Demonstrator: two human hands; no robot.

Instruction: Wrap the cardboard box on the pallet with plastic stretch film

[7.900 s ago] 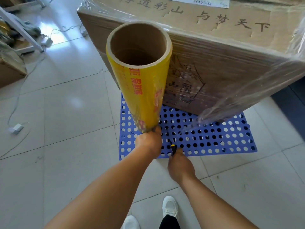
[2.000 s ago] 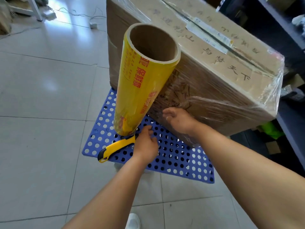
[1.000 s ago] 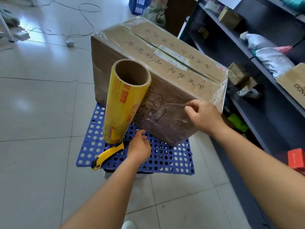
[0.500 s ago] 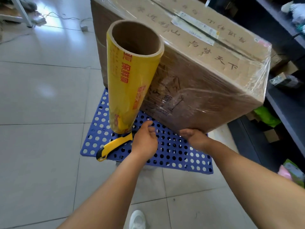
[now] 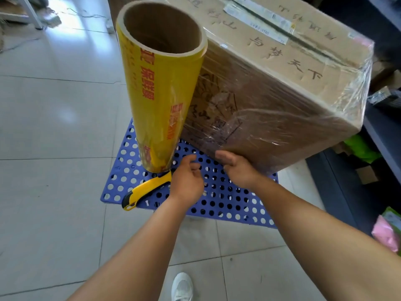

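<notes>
A large cardboard box (image 5: 282, 88), covered in clear stretch film, sits on a blue perforated plastic pallet (image 5: 219, 198). The yellow roll of stretch film (image 5: 160, 92) stands upright on the pallet's left part, leaning against the box. A yellow utility knife (image 5: 145, 190) lies on the pallet by the roll's base. My left hand (image 5: 187, 180) hovers over the pallet just right of the roll's base, fingers loosely curled and holding nothing. My right hand (image 5: 237, 168) is at the box's lower front edge, fingers relaxed, touching the film there.
Dark shelving (image 5: 382, 127) with packages and a green bag (image 5: 362, 146) stands close on the right. Pale tiled floor (image 5: 54, 170) spreads to the left, with cables and a white frame leg (image 5: 30, 11) at the far left. My white shoe (image 5: 182, 287) is below.
My right hand went from the box's upper right corner down to its lower front edge and slid left along it. The roll, the knife and my left hand have stayed in place.
</notes>
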